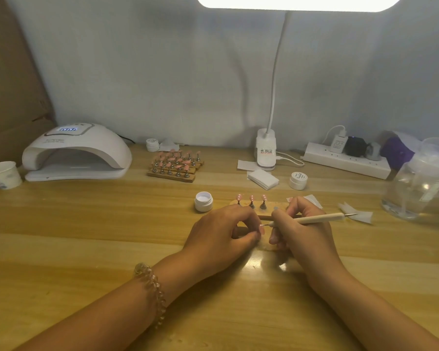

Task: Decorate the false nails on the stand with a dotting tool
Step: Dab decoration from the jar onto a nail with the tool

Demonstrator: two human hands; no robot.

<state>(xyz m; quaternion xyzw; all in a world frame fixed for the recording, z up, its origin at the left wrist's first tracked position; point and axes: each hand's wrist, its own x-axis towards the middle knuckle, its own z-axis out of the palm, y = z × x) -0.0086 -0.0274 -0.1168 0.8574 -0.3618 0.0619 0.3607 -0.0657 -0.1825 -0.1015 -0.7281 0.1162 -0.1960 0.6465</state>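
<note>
Near centre of yellow wooden table: pink false nail pinched in curled left hand; pale wooden dotting tool gripped pen-fashion in right hand, metal tip touching nail. Just behind: wooden stand bearing three white-dotted pink nails. Script on white jar lid illegible.

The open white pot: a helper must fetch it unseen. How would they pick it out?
From the big white nail lamp at back left, come forward and right to the wooden stand holding three pink nails. The open white pot stands just left of it; the two other white pots wear lids.
</note>
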